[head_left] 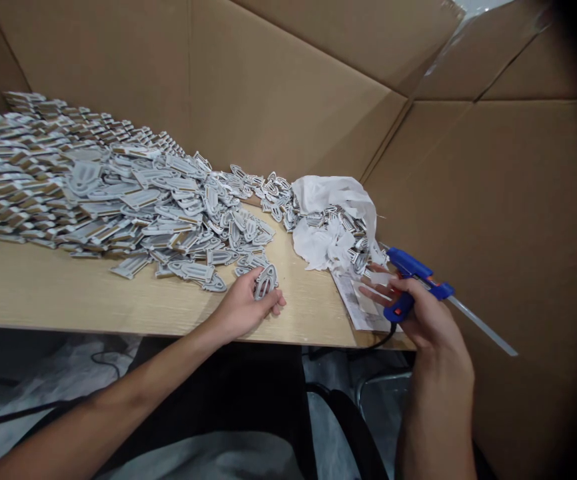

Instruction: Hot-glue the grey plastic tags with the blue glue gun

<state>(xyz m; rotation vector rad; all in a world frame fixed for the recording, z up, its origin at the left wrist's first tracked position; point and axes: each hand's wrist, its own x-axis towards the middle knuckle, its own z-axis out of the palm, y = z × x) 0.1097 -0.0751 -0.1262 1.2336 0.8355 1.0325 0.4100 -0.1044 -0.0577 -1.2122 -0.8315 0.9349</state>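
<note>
The left hand (pixel 242 308) grasps a grey cut-out plastic piece (pixel 265 281) up on edge, just in front of the heap of matching grey pieces (pixel 168 213); the right hand (pixel 418 315) clenches a blue hot glue gun (pixel 408 265) by its handle, right of that heap, lifted off the table for a firm hold.

A blue hot glue gun (pixel 407 263) and grey plastic piece (pixel 266 281), both held.

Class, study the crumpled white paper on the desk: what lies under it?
Small grey cut-out pieces poke out from inside the crumpled white paper, on the wooden tabletop. What lies under its thickest folds is covered and hidden.
</note>
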